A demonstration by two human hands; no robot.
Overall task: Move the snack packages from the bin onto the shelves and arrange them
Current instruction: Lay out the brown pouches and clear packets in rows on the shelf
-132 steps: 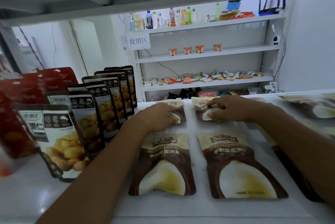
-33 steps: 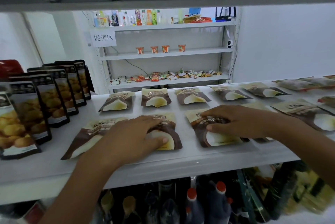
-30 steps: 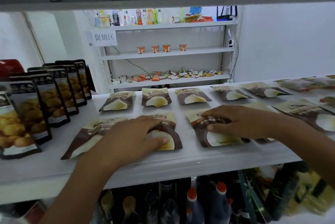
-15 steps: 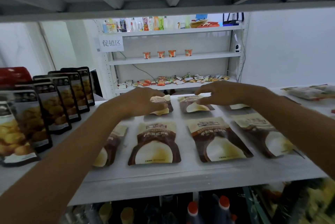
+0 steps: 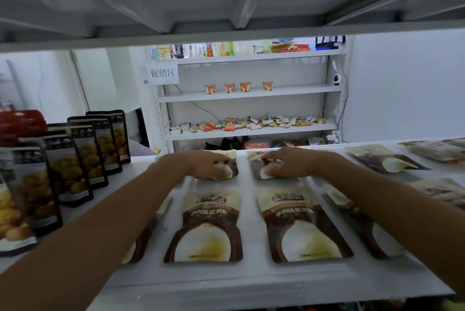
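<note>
1. Right at the front lip of the white shelf [image 5: 251, 283], two brown-and-cream snack pouches lie flat, side by side with labels up: the front left pouch [image 5: 205, 227] and the front right pouch [image 5: 302, 225].
2. Both forearms reach in over the shelf. Under each one another brown pouch is half hidden, one toward the shelf's left [image 5: 141, 242] and one toward its right [image 5: 377, 237].
3. Deeper in, near the shelf's back edge, the left hand [image 5: 206, 164] sits on the left rear pouch [image 5: 232, 164] with its fingers curled over the top. The pouch's lower edge is crumpled up under the palm.
4. Next to it the right hand [image 5: 284, 162] grips the right rear pouch [image 5: 255, 166], fingers bent on its upper part. The hands are apart, level with each other, with a strip of bare shelf between them.
5. On the shelf's left end, black pouches [image 5: 78, 167] stand upright in a row running front to back. A red package [image 5: 20, 122] shows behind them.
6. On the shelf's right end, more flat pouches [image 5: 385, 159] run off toward the edge of view, and those are blurred.
7. Beyond the shelf stands a white rack [image 5: 251, 94] with a paper sign [image 5: 162, 73] on its left post. It carries small wrapped snacks [image 5: 251, 123] on a low level, four orange cups [image 5: 229, 88] above them, and bottles [image 5: 201, 50] on top.
</note>
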